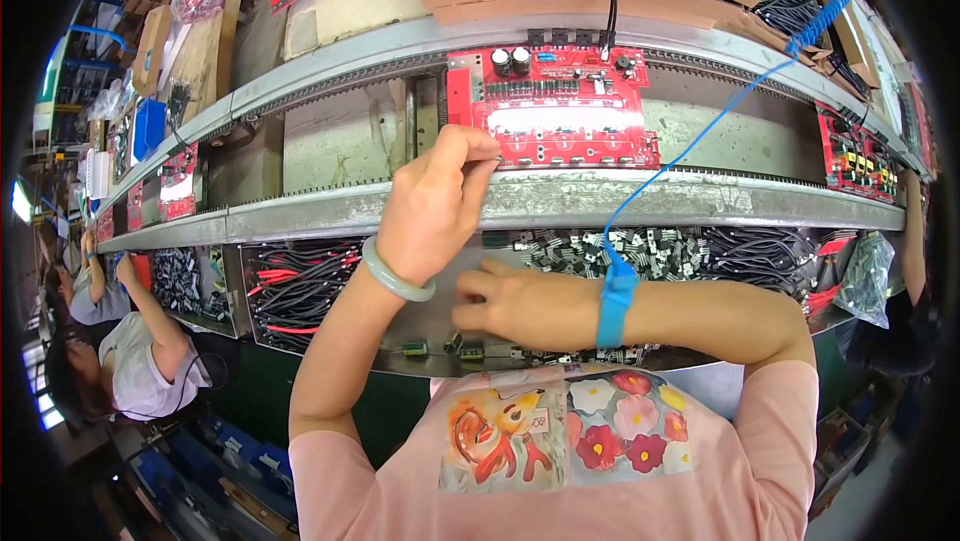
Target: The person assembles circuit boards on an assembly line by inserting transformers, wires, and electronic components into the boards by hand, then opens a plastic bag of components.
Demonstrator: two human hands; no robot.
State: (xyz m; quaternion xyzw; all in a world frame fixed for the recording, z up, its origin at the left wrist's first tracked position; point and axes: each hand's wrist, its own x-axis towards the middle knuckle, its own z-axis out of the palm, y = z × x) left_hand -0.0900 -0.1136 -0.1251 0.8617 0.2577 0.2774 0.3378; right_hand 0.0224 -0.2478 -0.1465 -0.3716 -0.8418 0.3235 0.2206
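The left hand (pixel 432 211) is raised to the near left corner of a red circuit board (pixel 556 109), with the thumb and fingertips pinched together at the board's edge; whatever small part is pinched there cannot be made out. A pale green bangle (pixel 395 281) is worn on that wrist. The board is carried between the two grey metal rails (pixel 700 196) of a conveyor, just beyond the pinch. The right hand (pixel 520 306) is laid lower, nearer the body, with its fingers loosely curled over the grey tray (pixel 420 316) and pointed toward a few small green parts (pixel 470 350) at the tray's near lip; whether anything is held cannot be told. A blue wrist strap (pixel 617 303) is worn on the right wrist, and its coiled blue cord (pixel 700 141) is run up past the board. Small black parts (pixel 640 249) are heaped beyond the right hand, and black and red wires (pixel 300 291) are piled below the left one.
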